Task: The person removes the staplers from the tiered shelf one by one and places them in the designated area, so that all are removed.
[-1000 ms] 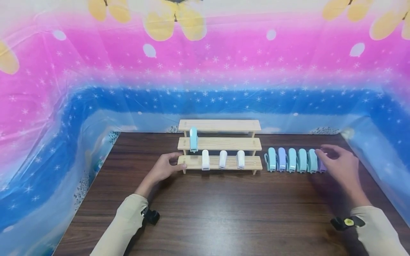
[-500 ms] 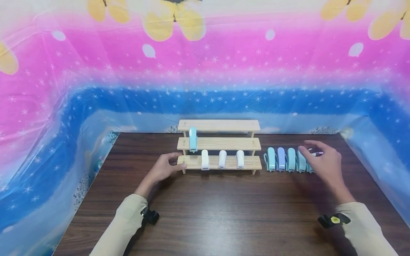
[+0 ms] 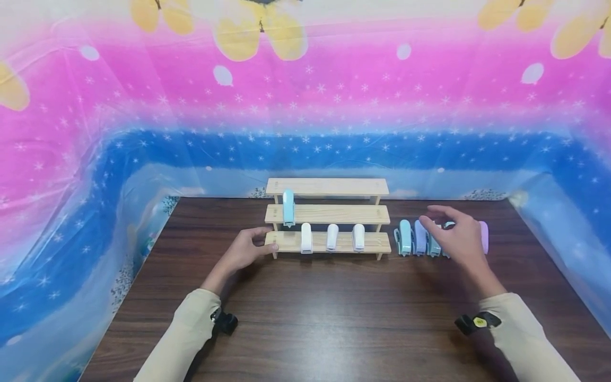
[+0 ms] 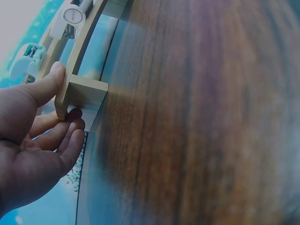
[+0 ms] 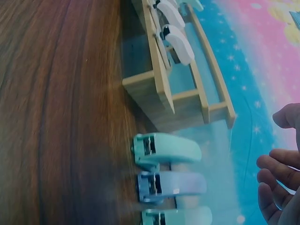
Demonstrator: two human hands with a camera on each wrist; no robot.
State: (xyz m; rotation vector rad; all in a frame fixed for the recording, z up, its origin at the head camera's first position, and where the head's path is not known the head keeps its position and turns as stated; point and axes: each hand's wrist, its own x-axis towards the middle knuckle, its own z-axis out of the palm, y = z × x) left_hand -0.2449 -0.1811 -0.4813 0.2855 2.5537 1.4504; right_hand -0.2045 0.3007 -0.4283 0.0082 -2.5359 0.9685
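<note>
My left hand [image 3: 245, 248] grips the left end of the lowest step of a three-step wooden rack [image 3: 334, 214]. In the left wrist view, the thumb lies on top of the board [image 4: 89, 89] and the fingers curl beneath. Three white stapler-like devices [image 3: 332, 237] stand on the lowest step, and a teal one [image 3: 288, 207] on the middle step. My right hand [image 3: 459, 236], thumb and fingers apart and holding nothing, is over a row of similar devices right of the rack. Teal [image 3: 404, 237], lavender [image 3: 419, 236] and pink-purple [image 3: 484, 237] ones show; the hand hides others.
The dark wooden table [image 3: 305, 318] extends in front of the rack. A printed pink and blue cloth [image 3: 334, 116] hangs behind the table and along its sides. The top step [image 3: 326, 187] of the rack is close to the cloth.
My right hand has moved left along the row, from its far right end toward the middle, uncovering the pink-purple device. The left hand stays on the rack, and the devices keep their places.
</note>
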